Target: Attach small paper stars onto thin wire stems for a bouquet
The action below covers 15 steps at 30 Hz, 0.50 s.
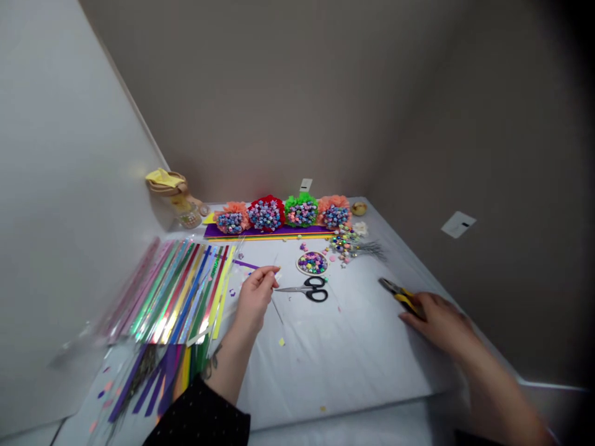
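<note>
My left hand (255,295) hovers over the white-covered table (334,353), its fingertips pinched around what looks like a thin wire (277,311). Just right of those fingertips lie black-handled scissors (310,289). My right hand (439,321) grips yellow-and-black handled pliers (402,295), their jaws pointing left. Beyond the scissors sits a round dish of small paper stars (312,263). Long shiny paper strips (188,291) fan out left of my left hand.
Four tissue-paper flower bunches filled with paper stars (264,214) stand along the back on a purple board (264,231). Wire stems with beads (356,248) lie to their right. A glass jar (188,214) stands in the back corner. Walls close the left, back and right.
</note>
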### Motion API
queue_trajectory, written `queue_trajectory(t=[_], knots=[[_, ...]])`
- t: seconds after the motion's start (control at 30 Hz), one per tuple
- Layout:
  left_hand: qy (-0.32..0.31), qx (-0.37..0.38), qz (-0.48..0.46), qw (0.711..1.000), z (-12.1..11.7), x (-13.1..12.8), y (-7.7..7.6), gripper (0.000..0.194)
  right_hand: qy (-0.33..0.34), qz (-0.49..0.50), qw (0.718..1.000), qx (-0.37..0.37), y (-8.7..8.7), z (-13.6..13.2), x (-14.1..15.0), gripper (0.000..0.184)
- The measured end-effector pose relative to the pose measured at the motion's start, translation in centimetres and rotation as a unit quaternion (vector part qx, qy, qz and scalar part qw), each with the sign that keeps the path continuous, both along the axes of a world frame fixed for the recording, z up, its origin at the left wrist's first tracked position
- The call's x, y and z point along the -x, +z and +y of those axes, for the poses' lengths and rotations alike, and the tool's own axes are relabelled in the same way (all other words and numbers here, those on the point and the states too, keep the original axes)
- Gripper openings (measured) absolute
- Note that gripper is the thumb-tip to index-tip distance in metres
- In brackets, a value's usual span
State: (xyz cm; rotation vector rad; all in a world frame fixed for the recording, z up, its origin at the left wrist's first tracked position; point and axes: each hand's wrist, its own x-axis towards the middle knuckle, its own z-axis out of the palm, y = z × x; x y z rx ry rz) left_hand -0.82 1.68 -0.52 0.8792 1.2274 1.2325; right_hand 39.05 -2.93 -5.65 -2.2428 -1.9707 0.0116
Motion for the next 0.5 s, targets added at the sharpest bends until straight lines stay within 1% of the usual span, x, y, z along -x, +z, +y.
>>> queue_trajectory(t=[0.03,0.1,0.17,0.23,0.27,0.3,0.33,0.37,0.4,0.43,0.47,0.5], knots=[[-0.010,0.004,0.002,1.000,-0.1,-0.1,0.1,0.027,0.027,0.008,1.000,0.008,-0.5,-0.2,-0.5,0.029],[-0.016,0.002,0.017,1.000,-0.3,-0.2,0.2,0.028,0.071,0.013,0.997,0.008,-0.6,-0.4,-0.6,0.025],[0.003,-0.014,0.044,0.999,-0.4,-0.2,0.3,0.029,0.075,0.015,0.997,-0.009,-0.1,-0.5,0.1,0.026],[0.033,-0.036,0.073,0.996,-0.5,0.0,0.4,0.028,0.028,0.045,0.998,-0.037,0.8,-0.4,0.9,0.028],[0.046,-0.046,0.088,0.994,-0.5,0.1,0.4,0.027,-0.011,0.086,0.995,-0.055,1.3,-0.4,1.3,0.029],[0.055,-0.054,0.103,0.992,-0.5,0.2,0.5,0.026,-0.056,0.150,0.984,-0.078,1.9,-0.2,1.8,0.031],[0.058,-0.060,0.119,0.989,-0.6,0.2,0.6,0.026,-0.100,0.235,0.962,-0.100,2.5,0.0,2.3,0.034],[0.060,-0.067,0.136,0.987,-0.6,0.3,0.6,0.026,-0.132,0.335,0.926,-0.115,3.1,0.4,3.1,0.037],[0.059,-0.072,0.153,0.984,-0.6,0.3,0.7,0.027,-0.150,0.441,0.876,-0.128,3.8,0.8,4.0,0.039],[0.056,-0.077,0.171,0.981,-0.6,0.4,0.7,0.028,-0.143,0.531,0.825,-0.130,4.5,1.3,5.2,0.040],[0.053,-0.083,0.190,0.977,-0.6,0.4,0.6,0.029,-0.118,0.591,0.790,-0.109,5.3,1.8,6.6,0.040],[0.052,-0.090,0.212,0.972,-0.7,0.5,0.5,0.029,-0.096,0.616,0.778,-0.076,6.0,2.4,8.3,0.038]])
